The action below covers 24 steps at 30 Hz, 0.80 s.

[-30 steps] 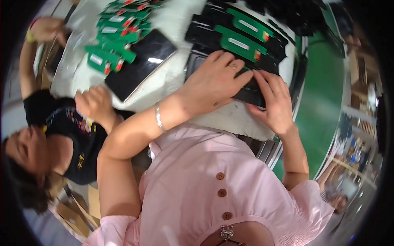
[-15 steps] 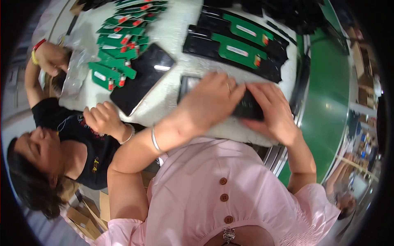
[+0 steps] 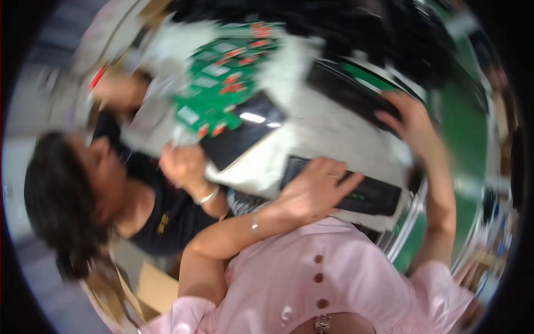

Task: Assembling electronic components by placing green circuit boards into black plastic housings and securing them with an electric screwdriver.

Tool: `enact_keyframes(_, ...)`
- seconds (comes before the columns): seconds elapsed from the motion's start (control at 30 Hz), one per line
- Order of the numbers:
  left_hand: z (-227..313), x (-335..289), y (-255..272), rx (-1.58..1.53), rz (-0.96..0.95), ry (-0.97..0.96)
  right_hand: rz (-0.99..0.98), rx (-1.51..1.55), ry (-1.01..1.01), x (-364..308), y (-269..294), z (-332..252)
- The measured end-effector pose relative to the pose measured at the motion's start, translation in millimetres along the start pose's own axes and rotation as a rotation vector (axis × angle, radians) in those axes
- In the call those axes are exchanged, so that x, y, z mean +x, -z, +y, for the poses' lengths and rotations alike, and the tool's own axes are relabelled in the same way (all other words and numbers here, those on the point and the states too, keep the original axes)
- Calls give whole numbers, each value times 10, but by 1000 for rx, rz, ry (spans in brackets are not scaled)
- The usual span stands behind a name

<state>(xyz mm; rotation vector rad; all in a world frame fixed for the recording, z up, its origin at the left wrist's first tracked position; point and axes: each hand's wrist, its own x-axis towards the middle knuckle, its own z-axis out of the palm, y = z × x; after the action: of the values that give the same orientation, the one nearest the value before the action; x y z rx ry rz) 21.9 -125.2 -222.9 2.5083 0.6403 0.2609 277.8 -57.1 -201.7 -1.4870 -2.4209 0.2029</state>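
My left hand (image 3: 318, 186) lies over a long black plastic casing (image 3: 370, 196) at the near edge of the table, fingers stretched out and resting on it. Further back on the right, my right hand (image 3: 413, 118) has its thumb and fingers around the right end of another black casing (image 3: 347, 92). Behind that one, part of a green circuit board (image 3: 359, 77) shows. Motion blur hides the exact contact of my right fingertips.
Left of centre, many overlapping green boards with red parts (image 3: 219, 83) cover the white tabletop (image 3: 295, 133), beside a glossy black panel (image 3: 245, 131). A co-worker (image 3: 139, 206) sits at the left. Dark parts (image 3: 378, 28) are piled at the back; a green surface (image 3: 470, 156) runs along the right.
My right hand has left the near casing and reached back to the casings behind. My left hand stays on the near one. The whole view has shifted.
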Motion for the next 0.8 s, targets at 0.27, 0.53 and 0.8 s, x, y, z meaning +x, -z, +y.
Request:
enact_keyframes(0.27,3,132,-9,52,-55,-132,78,-46,-8,-53,-204,267)
enact_keyframes(0.53,-263,449,107,199,59,-77,18,-59,-116,-132,-219,51)
enact_keyframes(0.8,-160,-28,517,-5,741,-208,77,98,-3,-323,340,-531)
